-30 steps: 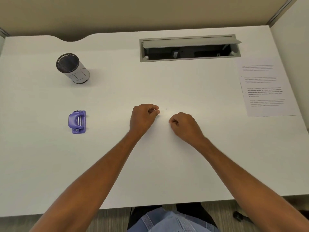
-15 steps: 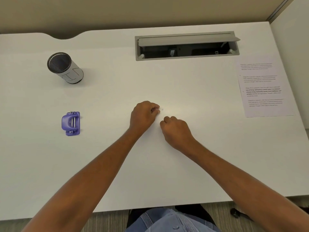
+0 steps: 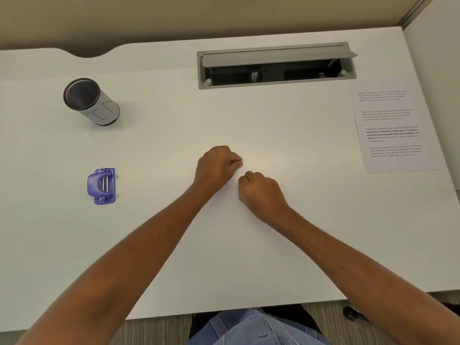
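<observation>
Left hand (image 3: pixel 217 166): just left of the frame's centre, resting on the white tabletop (image 3: pixel 174 125); fingers curled in, thumb tucked against the forefinger at its right edge; whether anything tiny sits in that pinch I cannot tell

Right hand (image 3: pixel 262 192): just right of and a little below the left one, near it but apart; fingers curled under, knuckles toward the other hand; nothing shows in its grip

Hole punch (image 3: pixel 101 186): purple, flat on the tabletop at the left of the frame, level with the hands and well apart from them

Sheet of paper (image 3: pixel 395 130): printed, lying flat at the right edge of the frame, well apart from the right hand

Mesh cup (image 3: pixel 90 102): upper left of the frame; black mesh inside, pale wrap outside; upright

Cable hatch (image 3: pixel 276 66): grey, upper right of centre; lid raised, dark inside

Forearms: bare, running from both lower corners up to the centre
</observation>
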### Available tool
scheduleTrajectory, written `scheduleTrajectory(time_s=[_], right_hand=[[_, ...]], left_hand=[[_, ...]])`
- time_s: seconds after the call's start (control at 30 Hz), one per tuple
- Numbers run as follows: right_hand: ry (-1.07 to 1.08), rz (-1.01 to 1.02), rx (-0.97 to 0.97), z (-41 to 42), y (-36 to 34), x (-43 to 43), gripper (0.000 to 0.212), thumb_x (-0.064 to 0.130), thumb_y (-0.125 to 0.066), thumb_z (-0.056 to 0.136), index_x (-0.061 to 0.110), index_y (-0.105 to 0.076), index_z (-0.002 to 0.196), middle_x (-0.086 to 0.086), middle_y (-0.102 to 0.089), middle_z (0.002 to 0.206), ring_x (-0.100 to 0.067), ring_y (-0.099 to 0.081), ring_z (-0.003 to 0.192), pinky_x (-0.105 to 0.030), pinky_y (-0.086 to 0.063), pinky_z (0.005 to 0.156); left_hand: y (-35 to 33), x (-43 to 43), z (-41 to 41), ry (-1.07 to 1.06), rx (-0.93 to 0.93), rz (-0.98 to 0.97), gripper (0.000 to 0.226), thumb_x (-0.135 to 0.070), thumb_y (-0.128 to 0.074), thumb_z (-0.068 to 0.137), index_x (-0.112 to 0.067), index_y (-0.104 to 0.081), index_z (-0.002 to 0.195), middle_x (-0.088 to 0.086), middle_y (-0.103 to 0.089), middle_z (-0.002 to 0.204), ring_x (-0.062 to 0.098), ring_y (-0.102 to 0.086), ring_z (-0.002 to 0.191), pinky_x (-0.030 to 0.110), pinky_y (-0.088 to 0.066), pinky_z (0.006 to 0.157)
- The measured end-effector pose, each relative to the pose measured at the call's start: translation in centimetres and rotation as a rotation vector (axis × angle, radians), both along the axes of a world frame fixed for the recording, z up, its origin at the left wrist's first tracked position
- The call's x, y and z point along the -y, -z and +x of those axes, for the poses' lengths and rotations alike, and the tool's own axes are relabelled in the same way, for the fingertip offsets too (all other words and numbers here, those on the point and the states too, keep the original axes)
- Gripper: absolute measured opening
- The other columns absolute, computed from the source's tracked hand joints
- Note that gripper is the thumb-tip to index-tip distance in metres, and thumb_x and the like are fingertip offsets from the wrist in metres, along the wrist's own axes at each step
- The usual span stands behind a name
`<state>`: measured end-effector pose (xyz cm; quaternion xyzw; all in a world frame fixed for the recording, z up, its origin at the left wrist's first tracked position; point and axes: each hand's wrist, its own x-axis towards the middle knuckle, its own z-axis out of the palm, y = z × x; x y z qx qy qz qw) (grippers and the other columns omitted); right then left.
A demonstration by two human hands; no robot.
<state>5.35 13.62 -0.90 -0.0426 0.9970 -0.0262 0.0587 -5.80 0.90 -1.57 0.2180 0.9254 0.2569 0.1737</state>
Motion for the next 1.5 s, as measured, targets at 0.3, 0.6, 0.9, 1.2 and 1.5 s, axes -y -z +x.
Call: scheduleTrajectory(time_s=[0.3,0.6,0.9,1.2,1.5], right_hand=[[0.068,-0.17,-0.073,0.7,0.3,-0.7,0.019,0.001,-0.084,0.078,0.004,-0.068,0.07,-0.01,-0.062,0.063,-0.029,-0.059,0.051,-0.03,-0.038,0.043],[0.085,-0.194,-0.139,0.8,0.4,-1.1,0.019,-0.003,-0.084,0.075,0.003,-0.067,0.069,-0.011,-0.062,0.063,-0.03,-0.06,0.051,-0.032,-0.044,0.039],[0.834,-1.113,0.141,-2.1,-0.1,-4.4,0.008,0.021,-0.073,0.084,0.016,-0.075,0.078,0.009,-0.072,0.067,-0.008,-0.064,0.058,-0.023,-0.054,0.056],[0.769,-1.265,0.177,-7.7,-1.6,-2.2,0.018,0.017,-0.074,0.088,-0.001,-0.076,0.09,0.008,-0.073,0.073,-0.008,-0.069,0.061,-0.023,-0.059,0.06],[0.534,-1.322,0.214,-16.2,-5.2,6.5,0.01,0.021,-0.076,0.086,0.013,-0.078,0.079,0.01,-0.075,0.073,-0.008,-0.072,0.064,-0.025,-0.06,0.062]], left_hand=[[-0.8,-0.5,-0.6,0.038,0.012,-0.047,0.016,-0.024,-0.07,0.1,-0.022,-0.086,0.102,-0.003,-0.082,0.101,0.02,-0.073,0.095,0.04,-0.061,0.082],[-0.5,-0.5,-0.2,0.044,0.0,-0.058,0.011,-0.02,-0.067,0.097,-0.015,-0.076,0.097,-0.006,-0.069,0.085,0.024,-0.068,0.085,0.037,-0.055,0.075],[-0.1,2.5,0.9,-0.263,0.164,0.136,0.012,-0.027,-0.068,0.095,-0.021,-0.071,0.085,-0.003,-0.063,0.067,0.016,-0.055,0.065,0.031,-0.048,0.066],[-3.3,8.8,-1.1,-0.498,0.146,0.346,0.01,-0.029,-0.072,0.092,-0.024,-0.077,0.085,-0.008,-0.054,0.062,0.007,-0.047,0.059,0.028,-0.046,0.065],[-6.8,16.8,-5.3,-0.675,-0.051,0.418,0.011,-0.03,-0.072,0.092,-0.024,-0.08,0.086,0.014,-0.069,0.07,0.012,-0.055,0.062,0.013,-0.045,0.063]])
